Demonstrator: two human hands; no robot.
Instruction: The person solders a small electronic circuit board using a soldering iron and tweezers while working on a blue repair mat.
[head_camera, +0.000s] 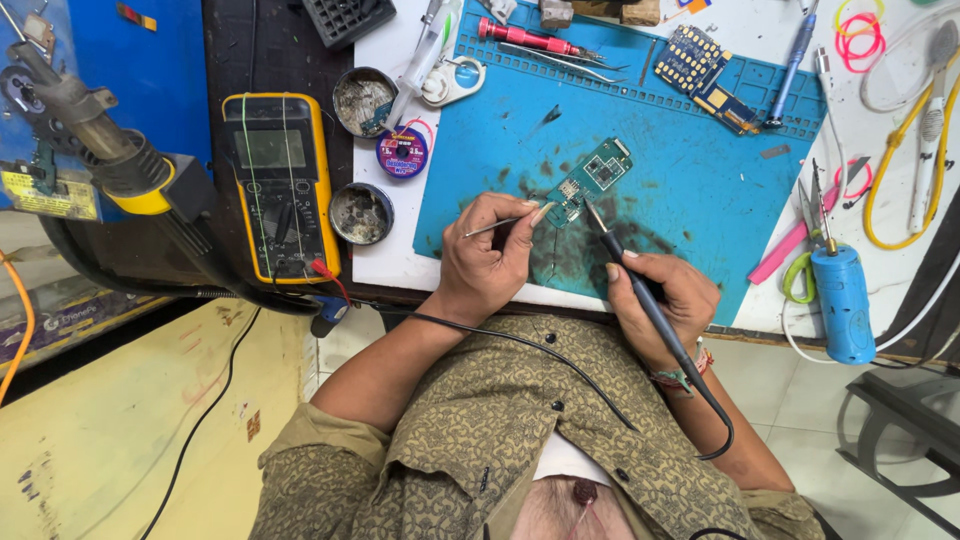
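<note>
A small green circuit board (592, 178) lies on a blue work mat (700, 170). My left hand (488, 258) grips thin metal tweezers (500, 224), and its fingertips rest on the board's near end. My right hand (662, 292) holds a black soldering iron (630, 270) like a pen. The iron's tip sits just at the board's lower edge. Its black cable (560, 365) loops back over my patterned shirt.
A yellow multimeter (280, 185) lies to the left beside two round tins (362, 212) and a solder-wick spool (403, 152). A hot-air handle (95, 135) sits at far left. A red screwdriver (525, 38), another circuit board (700, 70), a blue cylinder (842, 300) and coloured wires lie around the mat.
</note>
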